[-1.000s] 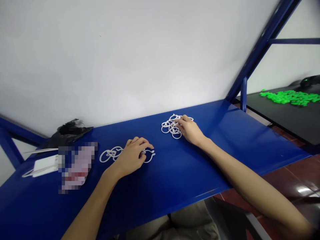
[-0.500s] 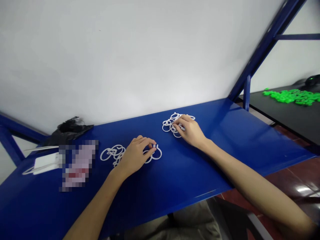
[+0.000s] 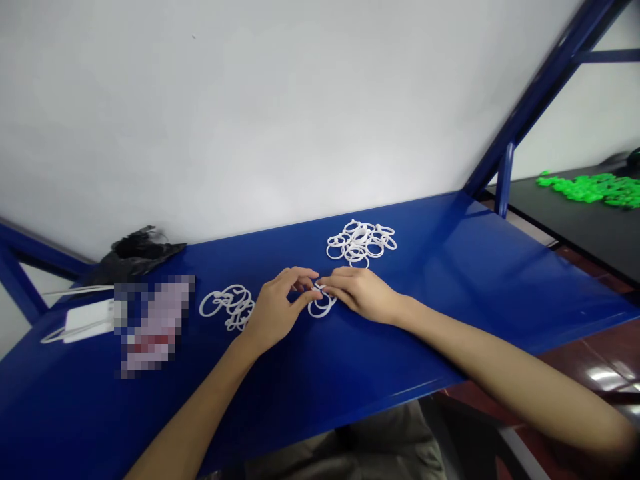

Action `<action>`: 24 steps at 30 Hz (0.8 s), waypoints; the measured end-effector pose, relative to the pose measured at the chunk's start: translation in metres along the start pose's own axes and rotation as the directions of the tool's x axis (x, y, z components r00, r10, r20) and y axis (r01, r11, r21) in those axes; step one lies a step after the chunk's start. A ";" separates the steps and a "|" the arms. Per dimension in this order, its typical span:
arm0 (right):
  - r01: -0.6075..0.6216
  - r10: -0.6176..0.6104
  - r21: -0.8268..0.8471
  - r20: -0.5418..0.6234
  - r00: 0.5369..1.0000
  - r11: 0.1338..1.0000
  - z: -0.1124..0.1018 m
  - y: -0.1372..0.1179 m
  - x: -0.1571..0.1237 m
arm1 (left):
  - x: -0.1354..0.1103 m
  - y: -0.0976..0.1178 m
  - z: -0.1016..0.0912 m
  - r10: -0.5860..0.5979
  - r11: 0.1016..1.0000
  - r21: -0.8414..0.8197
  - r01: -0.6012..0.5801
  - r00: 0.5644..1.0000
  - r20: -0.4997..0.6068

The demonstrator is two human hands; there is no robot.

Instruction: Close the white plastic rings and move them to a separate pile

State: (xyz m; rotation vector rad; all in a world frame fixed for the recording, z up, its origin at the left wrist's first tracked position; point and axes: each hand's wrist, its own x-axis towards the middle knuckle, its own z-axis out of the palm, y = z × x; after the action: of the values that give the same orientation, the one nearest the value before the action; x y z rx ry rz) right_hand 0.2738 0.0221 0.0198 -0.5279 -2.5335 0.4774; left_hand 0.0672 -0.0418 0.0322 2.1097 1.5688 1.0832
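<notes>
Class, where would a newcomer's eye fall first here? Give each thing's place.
Probably the left hand and right hand, close together at white rings on the blue table. A ring pile lies beyond them; bright green pieces stand out on a black table, far right.

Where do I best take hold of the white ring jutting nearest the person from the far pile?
Pinch the near rim of that white ring, probably from the near side: that arc juts out of the pile, while its far part lies among others. The right hand is closer.
</notes>
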 end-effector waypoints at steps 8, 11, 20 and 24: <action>0.008 -0.005 -0.075 0.044 0.999 0.997 0.002 -0.009 0.001 | -0.002 -0.002 0.010 0.154 0.984 0.091 -0.150 0.987 -0.042; -0.007 0.009 -0.072 0.026 1.000 0.997 0.004 -0.011 0.001 | -0.003 -0.003 0.012 0.221 0.973 0.092 -0.212 0.971 -0.096; 0.019 -0.021 -0.105 -0.016 1.000 0.994 0.003 -0.008 0.001 | 0.000 0.002 0.009 0.190 0.982 0.023 -0.189 0.978 -0.086; 0.103 -0.099 -0.142 0.030 0.995 0.985 0.003 -0.013 -0.001 | -0.003 -0.001 0.008 0.151 0.988 0.028 -0.149 0.985 -0.084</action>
State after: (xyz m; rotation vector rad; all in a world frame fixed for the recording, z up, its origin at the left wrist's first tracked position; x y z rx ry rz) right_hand 0.2691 0.0098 0.0224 -0.4450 -2.6145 0.2676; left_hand 0.0718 -0.0430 0.0252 2.2542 1.4840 1.2264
